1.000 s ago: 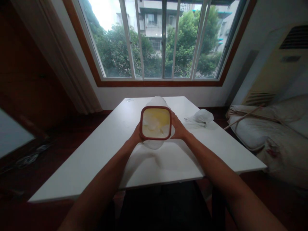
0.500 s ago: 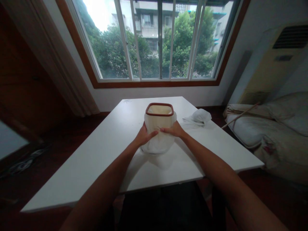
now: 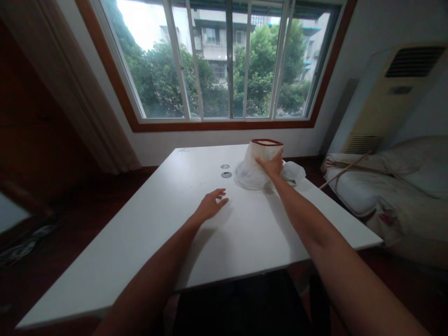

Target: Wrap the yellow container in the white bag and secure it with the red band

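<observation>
A small cream trash bin (image 3: 259,151) with a brown rim stands toward the back right of the white table (image 3: 147,224). A translucent plastic bag (image 3: 250,178) hangs round its outside and spreads at the base. My right hand (image 3: 272,165) grips the bin's near right side, thumb toward me, its other fingers partly hidden behind the side. My left hand (image 3: 212,203) is off the bin, over the middle of the table, its fingers apart and holding nothing. Behind my right hand lies a crumpled white plastic bag (image 3: 296,171).
Two round fittings, one a grey disc (image 3: 226,175), sit in the tabletop left of the bin. A wrapped bundle (image 3: 353,186) with a stick (image 3: 345,170) lies beyond the table's right edge. A window (image 3: 224,70) is behind the table.
The bin has moved from the table's middle to the back right in my right hand. My left hand has let go of it and opened. The round fittings now show.
</observation>
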`<state>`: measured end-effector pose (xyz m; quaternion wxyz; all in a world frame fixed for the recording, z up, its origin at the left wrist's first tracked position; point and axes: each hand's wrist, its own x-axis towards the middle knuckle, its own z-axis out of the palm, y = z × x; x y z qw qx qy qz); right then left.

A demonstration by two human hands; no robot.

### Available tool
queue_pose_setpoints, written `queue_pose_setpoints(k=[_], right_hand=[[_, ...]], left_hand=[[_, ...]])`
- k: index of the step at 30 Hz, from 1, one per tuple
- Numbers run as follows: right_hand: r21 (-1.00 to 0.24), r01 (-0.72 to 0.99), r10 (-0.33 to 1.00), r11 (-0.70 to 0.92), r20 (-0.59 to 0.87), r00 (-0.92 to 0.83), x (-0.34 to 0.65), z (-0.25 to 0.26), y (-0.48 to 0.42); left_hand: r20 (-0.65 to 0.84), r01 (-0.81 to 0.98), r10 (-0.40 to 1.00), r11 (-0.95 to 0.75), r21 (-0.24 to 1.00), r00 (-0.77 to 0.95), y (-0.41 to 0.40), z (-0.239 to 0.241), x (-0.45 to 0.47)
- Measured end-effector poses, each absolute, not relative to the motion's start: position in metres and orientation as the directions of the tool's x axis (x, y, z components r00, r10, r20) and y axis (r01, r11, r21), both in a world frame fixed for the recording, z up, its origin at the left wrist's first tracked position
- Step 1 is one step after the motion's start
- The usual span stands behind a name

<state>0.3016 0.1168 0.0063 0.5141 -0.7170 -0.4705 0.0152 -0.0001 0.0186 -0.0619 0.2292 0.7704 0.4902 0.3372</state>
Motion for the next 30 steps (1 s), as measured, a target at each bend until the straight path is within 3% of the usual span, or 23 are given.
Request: queue_pose_setpoints(k=[4,9,23,26,30], right_hand=[[-0.69,0.692,0.631,-0.212,0.444,0.636,0.309,-0.005,0.139],[-0.669,0.684,0.597,-0.291,0.432,0.677,0.306,-0.023,0.157],[-0.741,0.65,0.728,-0.169,0.351,0.589,0.313,-0.042,0.135],[-0.668,0.744,0.797,-0.019,0.44,0.415,0.295,-0.041,0.103],[-0.484,0.818,0.864,0.312,0.503,-0.032,0.252,-0.045,0.058]], left_hand=[[0.283,0.652,0.901,-0.433,0.622,0.328,0.016,-0.063,0.001],[0.264,0.691,0.894,-0.448,0.566,0.363,0.012,-0.063,0.002],[0.245,0.742,0.875,-0.485,0.464,0.419,0.013,-0.065,0.004],[0.24,0.754,0.893,-0.45,0.479,0.381,0.014,-0.063,0.006],[0.317,0.843,0.923,-0.342,0.416,0.218,0.017,-0.059,0.004]])
